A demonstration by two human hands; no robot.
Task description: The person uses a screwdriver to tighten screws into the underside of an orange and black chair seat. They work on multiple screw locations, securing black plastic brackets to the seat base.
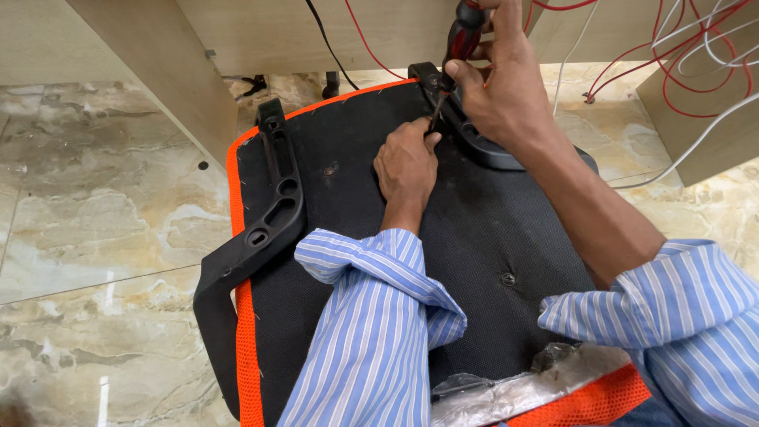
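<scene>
From the head camera, a screwdriver with a red and black handle stands steeply, its long axis running from the handle at the top edge down and slightly left to a tip at the black armrest bracket on the far side of an upturned chair seat. The right hand reaches in from the lower right, forearm stretched diagonally, fingers wrapped tight round the handle. The left hand lies knuckles up on the seat's black underside, fingertips pinched together at the shaft's lower end. The tip itself is hidden behind those fingers, and the handle's top is cut off. A second armrest lies along the seat's left edge.
</scene>
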